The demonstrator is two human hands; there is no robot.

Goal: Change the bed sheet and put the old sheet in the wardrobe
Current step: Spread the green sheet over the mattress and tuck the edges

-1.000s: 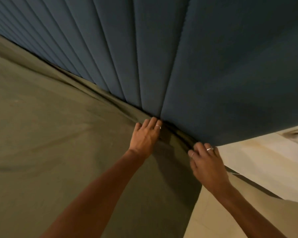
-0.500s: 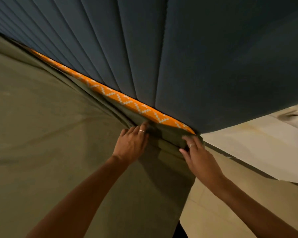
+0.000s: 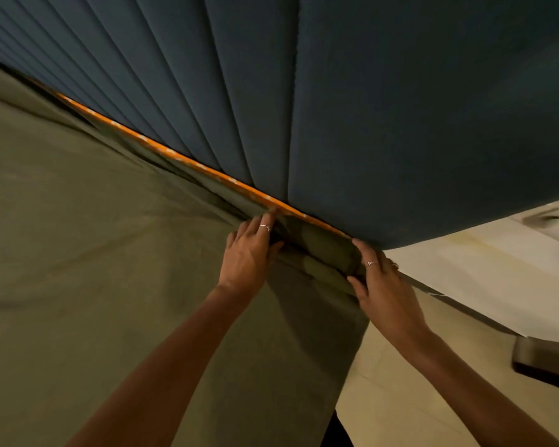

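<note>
A tall padded headboard (image 3: 384,124) in dark blue fabric fills the upper part of the view, its surface divided into vertical channels that fan out with the wide lens. To its right a pale cream wall (image 3: 484,279) shows below the headboard's edge. Lower right lies a beige tiled floor (image 3: 410,398), and a dark brown furniture edge (image 3: 546,359) juts in there. Light is dim and warm.

Your left hand (image 3: 249,253) hides its fingertips in the fold of the olive sheet (image 3: 110,285) just below the headboard (image 3: 368,108). The orange patterned strip (image 3: 188,161) is blurred, so its pattern can't be made out. The headboard runs off the top edge. A dark object (image 3: 546,362) far right of the headboard is cropped and unidentifiable.
</note>
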